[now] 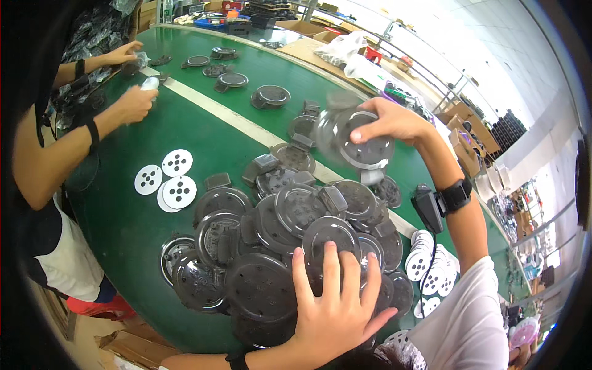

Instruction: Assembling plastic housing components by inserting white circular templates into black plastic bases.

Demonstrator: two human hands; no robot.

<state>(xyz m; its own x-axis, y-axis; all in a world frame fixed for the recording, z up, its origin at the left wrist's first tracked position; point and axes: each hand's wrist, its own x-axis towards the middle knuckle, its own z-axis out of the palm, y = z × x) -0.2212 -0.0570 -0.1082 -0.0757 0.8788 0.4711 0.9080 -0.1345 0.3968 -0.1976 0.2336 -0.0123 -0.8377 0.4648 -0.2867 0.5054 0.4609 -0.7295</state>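
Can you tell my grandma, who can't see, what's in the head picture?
A person's right hand holds a blurred dark disc above a green table; the left hand is spread over a pile of similar discs. White discs and another person's arms show too.

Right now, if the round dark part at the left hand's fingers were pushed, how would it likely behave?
The round dark part may slide or tip, since it lies on an uneven pile of similar parts. Its glossy look suggests it could be slippery. It is probably stiff: its visible outline shows no sagging.
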